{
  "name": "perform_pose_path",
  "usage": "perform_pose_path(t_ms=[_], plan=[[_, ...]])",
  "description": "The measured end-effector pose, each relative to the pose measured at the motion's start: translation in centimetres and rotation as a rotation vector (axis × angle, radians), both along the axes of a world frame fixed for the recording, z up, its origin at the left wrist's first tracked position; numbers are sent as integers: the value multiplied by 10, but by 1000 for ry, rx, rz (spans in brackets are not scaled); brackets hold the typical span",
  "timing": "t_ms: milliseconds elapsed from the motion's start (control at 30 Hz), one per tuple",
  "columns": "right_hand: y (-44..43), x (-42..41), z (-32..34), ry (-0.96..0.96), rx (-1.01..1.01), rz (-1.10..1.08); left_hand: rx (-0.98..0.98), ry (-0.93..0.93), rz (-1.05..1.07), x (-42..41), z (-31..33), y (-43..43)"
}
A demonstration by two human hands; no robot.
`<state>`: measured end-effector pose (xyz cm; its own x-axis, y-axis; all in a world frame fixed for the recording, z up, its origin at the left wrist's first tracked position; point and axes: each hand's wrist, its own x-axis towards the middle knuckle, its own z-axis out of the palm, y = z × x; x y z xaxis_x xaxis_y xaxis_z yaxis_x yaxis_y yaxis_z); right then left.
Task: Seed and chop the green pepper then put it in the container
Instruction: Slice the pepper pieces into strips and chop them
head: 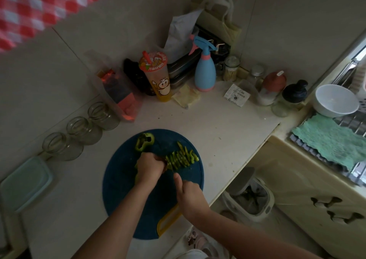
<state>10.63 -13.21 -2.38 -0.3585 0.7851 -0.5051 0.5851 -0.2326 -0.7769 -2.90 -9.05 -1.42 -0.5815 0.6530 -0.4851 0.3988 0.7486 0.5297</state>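
Note:
A round blue cutting board lies on the white counter. At its far side sits a hollow green pepper piece. Several cut pepper strips are fanned out to the right of my left hand, which presses down on another pepper piece whose edge shows below the fingers. My right hand is closed around a knife handle with the thumb stretched forward; the blade is dark and hard to make out between the hands. A pale green lidded container rests at the counter's left edge.
Three glass jars line the left wall. A drink cup, a blue spray bottle and condiment jars stand at the back. To the right, a white bowl and a green cloth sit by the sink. A bin stands below the counter edge.

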Motion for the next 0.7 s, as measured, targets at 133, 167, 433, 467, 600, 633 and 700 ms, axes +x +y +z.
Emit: perform_pose_path(t_ms=[133, 167, 433, 467, 600, 633, 700], plan=[[1, -4, -3, -51, 12, 11, -11, 15, -3, 1, -1, 0], [0, -5, -3, -64, 16, 10, -14, 21, -5, 0, -1, 0], [2, -12, -1, -60, -25, -29, -8, 1, 6, 0, -2, 1], [1, -13, -1, -60, -23, -31, 3, -6, 7, 1, -2, 1], [0, -14, -2, -112, 9, -14, 11, -8, 17, 3, 0, 0], [-1, -14, -3, -122, 21, 1, 10, -7, 14, 3, 0, 1], [-1, -17, -4, -131, 40, 45, 10, 4, 5, 3, 0, 1]])
